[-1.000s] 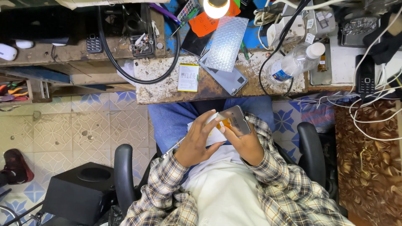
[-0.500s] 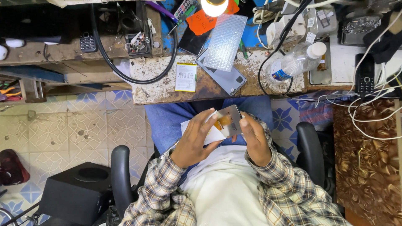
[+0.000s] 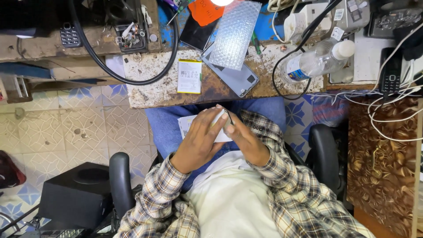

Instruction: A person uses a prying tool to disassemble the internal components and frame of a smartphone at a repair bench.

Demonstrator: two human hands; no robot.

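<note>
Cluttered worn table (image 3: pixel 163 88) across top of frame, tiled floor at left. Centre frame, over the lap: left hand (image 3: pixel 200 143) and right hand (image 3: pixel 244 141) both closed around a thin phone (image 3: pixel 224 123), edge-on, white paper (image 3: pixel 187 125) beneath. Risk: edge-only grip; slip drops phone to floor.

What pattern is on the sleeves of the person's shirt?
A plaid check in cream, grey and brown, seen on the sleeves in the head view.
</note>
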